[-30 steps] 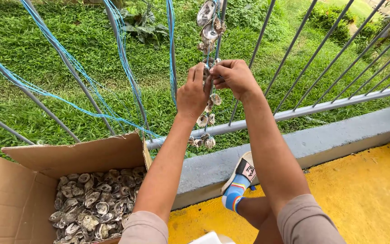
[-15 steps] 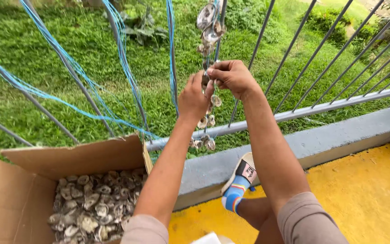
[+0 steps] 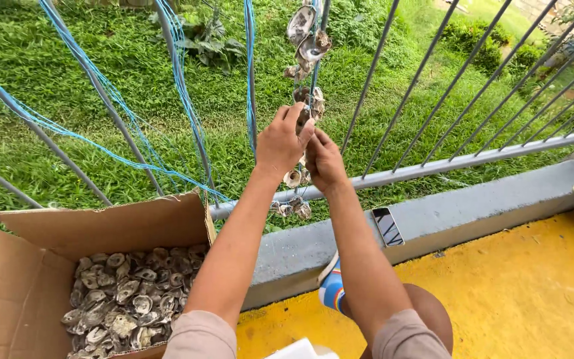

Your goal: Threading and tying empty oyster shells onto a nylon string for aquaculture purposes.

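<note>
A: We had both arms stretched up and forward toward the railing (image 3: 433, 166), elbows low, forearms rising side by side. Our left hand (image 3: 282, 143) sat highest, back of the hand toward us, fingers curled narrow and pinched on the string of shells (image 3: 303, 40) where it hung in front of the bars.

B: And our right hand (image 3: 323, 159) was just below and beside the left, nearly touching it, knuckles bent, fingertips closed on the same string. We could not tell exactly which shell each hand gripped, as the fingers hid that spot.

A: The string itself ran vertically. Several shells hung above our hands near the top of the view, and a few more dangled below our wrists, close to the lower rail.

B: Blue cords (image 3: 181, 86) slanted down across the bars to our left, apart from our hands. Behind them lay the grass (image 3: 68, 80).

A: Down at lower left, the cardboard box (image 3: 101, 226) stood open with its flaps up, well below our left elbow, and a heap of loose shells (image 3: 127, 299) filled it.

B: The grey concrete ledge (image 3: 473, 213) ran under the railing, with a dark phone (image 3: 388, 226) lying flat on it just right of our right forearm. The yellow floor (image 3: 519, 292) spread below, and a blue striped sandal (image 3: 331, 289) showed beneath our right arm.
</note>
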